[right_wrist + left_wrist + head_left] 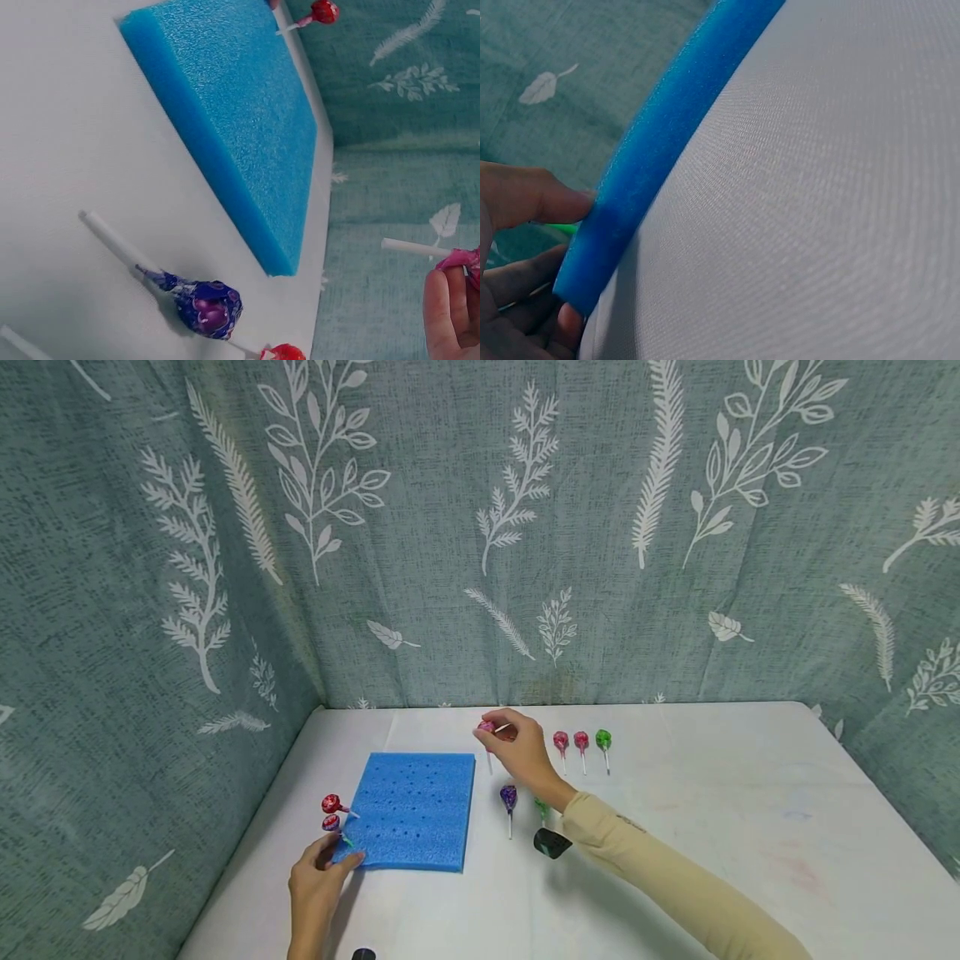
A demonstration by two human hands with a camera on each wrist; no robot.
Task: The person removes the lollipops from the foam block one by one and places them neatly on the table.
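Observation:
My right hand (527, 752) pinches a pink-wrapped lollipop (486, 727) by its head, above the table past the board's far right corner; its white stick points down. The right wrist view shows the same stick (412, 246) beside the fingers (444, 307). At the near left corner of a blue foam board (420, 814) dotted with small holes, my left hand (318, 877) grips the edge, thumb (562, 202) on one face and fingers on the other. A red lollipop (331, 803) and a red-and-purple lollipop (331, 822) have their sticks at the board's left side.
Right of the board lie a purple lollipop (509, 797) and a green lollipop (542, 808), partly hidden by the sleeve. Farther back are two pink-red lollipops (561, 741) and another green lollipop (603, 739). A leaf-patterned curtain (450, 527) borders the white table (712, 827).

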